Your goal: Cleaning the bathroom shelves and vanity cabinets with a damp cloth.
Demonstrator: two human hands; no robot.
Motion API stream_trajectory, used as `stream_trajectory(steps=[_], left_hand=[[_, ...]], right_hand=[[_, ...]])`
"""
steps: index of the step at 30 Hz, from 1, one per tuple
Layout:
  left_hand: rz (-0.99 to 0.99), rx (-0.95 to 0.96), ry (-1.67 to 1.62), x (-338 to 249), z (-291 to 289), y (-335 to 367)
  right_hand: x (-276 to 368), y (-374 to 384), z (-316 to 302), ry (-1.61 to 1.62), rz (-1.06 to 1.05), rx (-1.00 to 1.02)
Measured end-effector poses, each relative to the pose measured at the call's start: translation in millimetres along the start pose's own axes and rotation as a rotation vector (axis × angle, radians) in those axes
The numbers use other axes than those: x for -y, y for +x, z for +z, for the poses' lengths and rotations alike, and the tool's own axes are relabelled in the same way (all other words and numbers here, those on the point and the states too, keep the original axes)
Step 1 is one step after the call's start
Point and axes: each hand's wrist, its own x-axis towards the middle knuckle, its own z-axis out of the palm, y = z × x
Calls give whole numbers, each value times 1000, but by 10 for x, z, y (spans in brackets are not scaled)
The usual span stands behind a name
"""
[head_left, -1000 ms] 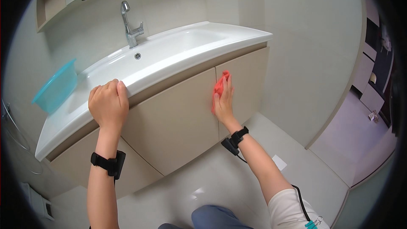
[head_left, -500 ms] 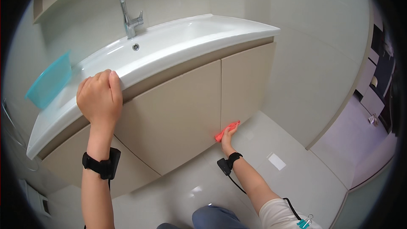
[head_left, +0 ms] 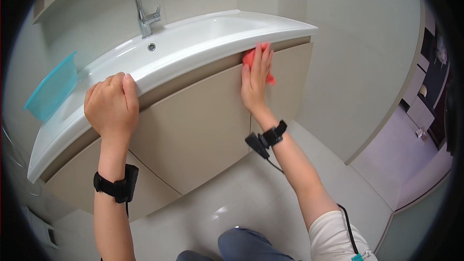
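Head view: the red cloth point(head_left: 251, 59) is bunched at the top of the beige cabinet door point(head_left: 193, 125), right under the white sink's point(head_left: 203, 43) rim, its long axis running roughly up and down. The right hand point(head_left: 255, 83) presses it flat, fingers straight and pointing up. The left hand point(head_left: 112, 108) curls over the rim, gripping it. There's open floor point(head_left: 338, 164) to the right.

white basin counter point(head_left: 193, 53); teal bowl point(head_left: 50, 87) on left end; chrome tap point(head_left: 145, 12)
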Motion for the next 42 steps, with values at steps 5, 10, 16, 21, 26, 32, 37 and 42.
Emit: stream_trajectory(steps=[5, 10, 16, 21, 26, 32, 37, 42], left_hand=[[51, -161, -37, -3, 4, 6], [41, -186, -120, -20, 51, -18], [-6, -41, -69, 17, -69, 24], [29, -137, -86, 49, 40, -13], [11, -266, -221, -363, 53, 118], [4, -180, -139, 34, 15, 32], [-90, 16, -214, 124, -45, 47], [-154, 115, -244, -8, -122, 111]], right_hand=[[-120, -184, -15, -31, -83, 42], [-403, -992, 84, -51, 84, 28], [-502, -2030, 303, 87, 538, -130], [-591, -2382, 533, 198, 786, -347], [-2045, -2736, 79, -157, 803, -788], [-1204, -2593, 133, 647, 1700, -259], [-293, -2028, -152, 964, 1679, 295], [927, -1129, -578, 1151, 1886, 553]])
